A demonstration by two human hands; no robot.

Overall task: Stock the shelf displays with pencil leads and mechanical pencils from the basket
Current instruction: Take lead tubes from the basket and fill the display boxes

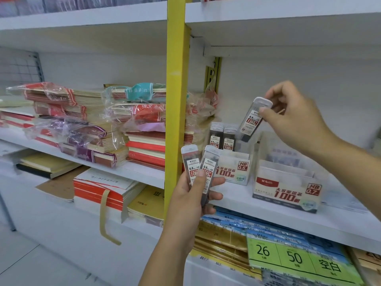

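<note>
The right hand [296, 120] pinches a small clear plastic case of dark pencil leads [252, 120] by its white cap. The case is tilted, with its low end pointing into the white cardboard box marked HB 0.5 [233, 171], so it looks ready to slide in beside the two cases [222, 138] standing there. The left hand [191, 201] grips two more cases [208, 165] close by, likely to keep the next one handy. A white box marked HB 0.7 [286, 189] sits just beside on the white shelf [237, 202]. The basket is not in view.
</note>
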